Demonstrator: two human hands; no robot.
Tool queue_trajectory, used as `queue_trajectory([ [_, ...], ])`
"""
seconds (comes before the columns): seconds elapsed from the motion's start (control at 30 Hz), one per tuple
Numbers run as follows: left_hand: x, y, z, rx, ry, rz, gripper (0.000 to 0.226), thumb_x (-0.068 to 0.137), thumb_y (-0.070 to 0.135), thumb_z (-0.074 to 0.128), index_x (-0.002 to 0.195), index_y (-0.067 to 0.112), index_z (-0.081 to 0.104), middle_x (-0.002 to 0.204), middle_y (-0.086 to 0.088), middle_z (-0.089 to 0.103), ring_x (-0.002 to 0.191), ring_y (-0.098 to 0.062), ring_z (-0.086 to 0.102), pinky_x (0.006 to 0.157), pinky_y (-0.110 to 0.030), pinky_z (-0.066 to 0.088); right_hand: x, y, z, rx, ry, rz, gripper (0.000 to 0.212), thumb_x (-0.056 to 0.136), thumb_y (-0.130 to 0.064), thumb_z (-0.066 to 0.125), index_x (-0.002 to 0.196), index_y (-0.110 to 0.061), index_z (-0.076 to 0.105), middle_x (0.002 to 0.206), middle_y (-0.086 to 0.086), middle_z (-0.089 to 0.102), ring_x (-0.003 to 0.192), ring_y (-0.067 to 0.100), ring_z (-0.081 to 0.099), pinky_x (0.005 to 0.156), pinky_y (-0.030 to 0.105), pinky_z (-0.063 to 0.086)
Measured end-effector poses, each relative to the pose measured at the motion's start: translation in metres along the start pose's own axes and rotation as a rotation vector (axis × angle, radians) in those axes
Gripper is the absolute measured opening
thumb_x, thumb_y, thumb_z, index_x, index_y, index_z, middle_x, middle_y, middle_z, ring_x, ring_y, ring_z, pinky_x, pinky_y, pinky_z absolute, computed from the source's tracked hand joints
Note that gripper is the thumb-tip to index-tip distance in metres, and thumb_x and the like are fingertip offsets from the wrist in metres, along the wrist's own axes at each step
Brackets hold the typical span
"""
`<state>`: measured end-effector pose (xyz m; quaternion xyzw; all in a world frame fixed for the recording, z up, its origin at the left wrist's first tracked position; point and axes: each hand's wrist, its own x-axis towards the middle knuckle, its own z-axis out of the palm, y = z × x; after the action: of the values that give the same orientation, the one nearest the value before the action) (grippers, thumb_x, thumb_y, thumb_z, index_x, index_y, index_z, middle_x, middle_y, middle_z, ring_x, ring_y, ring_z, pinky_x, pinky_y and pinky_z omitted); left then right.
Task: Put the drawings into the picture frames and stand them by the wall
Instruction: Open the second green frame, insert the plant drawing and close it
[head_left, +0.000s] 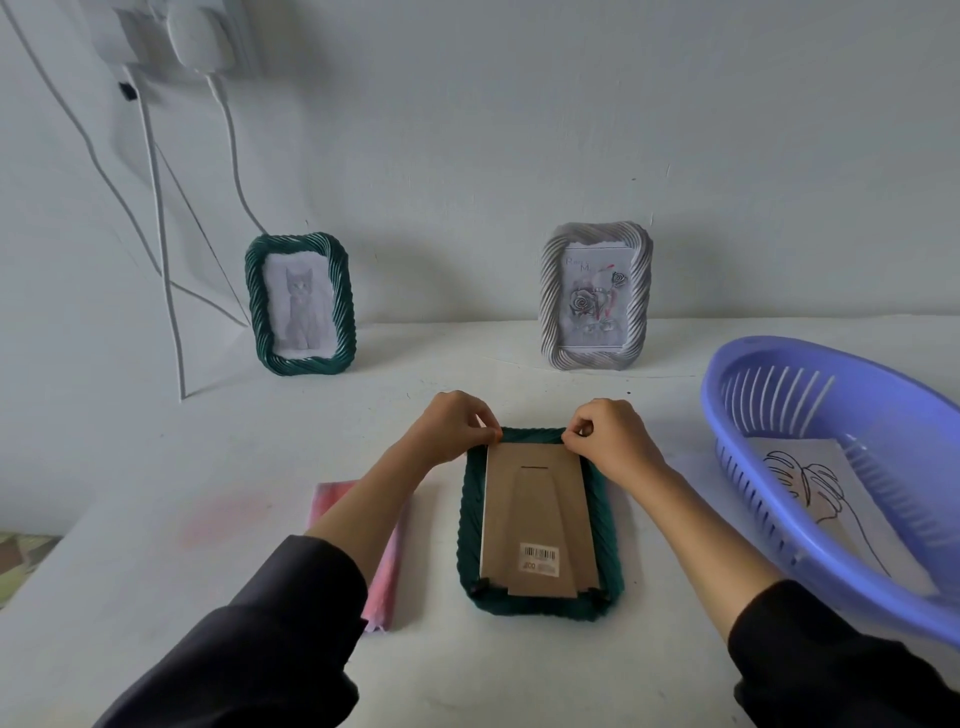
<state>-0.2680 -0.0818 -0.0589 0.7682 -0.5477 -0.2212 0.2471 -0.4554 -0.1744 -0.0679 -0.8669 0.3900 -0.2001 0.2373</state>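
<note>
On table (156, 467), hands (457, 428) (610, 439) pinch cardboard back (535, 499) of ribbed frame (605, 535).

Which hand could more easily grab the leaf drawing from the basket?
Right, probably. The basket with the leaf drawing lies on that side, beside the right hand; the left hand must cross the frame.

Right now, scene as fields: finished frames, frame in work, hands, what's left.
finished: green twisted-rim frame with cat drawing and grey twisted-rim frame with rose drawing, upright by the wall
in work: dark green frame, face down, brown cardboard back up
left hand: pinches its top left corner
right hand: pinches its top right corner
left over: leaf line drawing in purple slotted plastic basket
</note>
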Motion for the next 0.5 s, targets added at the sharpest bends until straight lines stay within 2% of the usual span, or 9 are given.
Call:
queue_trajectory([
  [0.2, 0.000, 0.002, 0.005, 0.023, 0.043, -0.006, 0.012, 0.083, 0.020, 0.066, 0.090, 0.011, 0.069, 0.064, 0.004, 0.057, 0.055, -0.008, 0.049, 0.049, -0.014, 0.037, 0.000, 0.000, 0.004, 0.028, 0.018, 0.030, 0.009, 0.077, -0.004, 0.061, 0.074, 0.002, 0.068, 0.069, 0.005, 0.057, 0.066, 0.018, 0.051, 0.060, 0.024, 0.038],
  [0.33, -0.005, 0.001, 0.008, 0.015, 0.065, -0.027, 0.025, 0.086, 0.028, 0.064, 0.106, 0.014, 0.056, 0.084, 0.000, 0.059, 0.075, -0.017, 0.053, 0.061, -0.022, 0.041, -0.003, 0.004, 0.007, 0.054, 0.024, 0.046, 0.010, 0.081, -0.007, 0.060, 0.077, -0.001, 0.066, 0.074, 0.003, 0.056, 0.070, 0.018, 0.052, 0.061, 0.025, 0.038],
  [0.4, -0.007, 0.000, 0.010, 0.001, 0.068, -0.056, 0.029, 0.087, 0.033, 0.061, 0.109, 0.014, 0.056, 0.091, 0.000, 0.058, 0.082, -0.017, 0.054, 0.071, -0.025, 0.042, -0.006, 0.006, 0.008, 0.097, 0.023, 0.050, 0.010, 0.084, -0.010, 0.060, 0.083, -0.003, 0.066, 0.080, 0.002, 0.055, 0.074, 0.017, 0.052, 0.065, 0.026, 0.039],
  [0.5, -0.012, 0.004, 0.011, -0.050, 0.054, -0.088, 0.029, 0.090, 0.035, 0.056, 0.110, 0.013, 0.059, 0.098, -0.003, 0.059, 0.087, -0.017, 0.054, 0.076, -0.027, 0.043, -0.014, 0.008, 0.007, 0.185, 0.047, 0.065, 0.013, 0.086, -0.015, 0.060, 0.096, -0.008, 0.064, 0.083, 0.002, 0.052, 0.070, 0.012, 0.048, 0.068, 0.027, 0.039],
])
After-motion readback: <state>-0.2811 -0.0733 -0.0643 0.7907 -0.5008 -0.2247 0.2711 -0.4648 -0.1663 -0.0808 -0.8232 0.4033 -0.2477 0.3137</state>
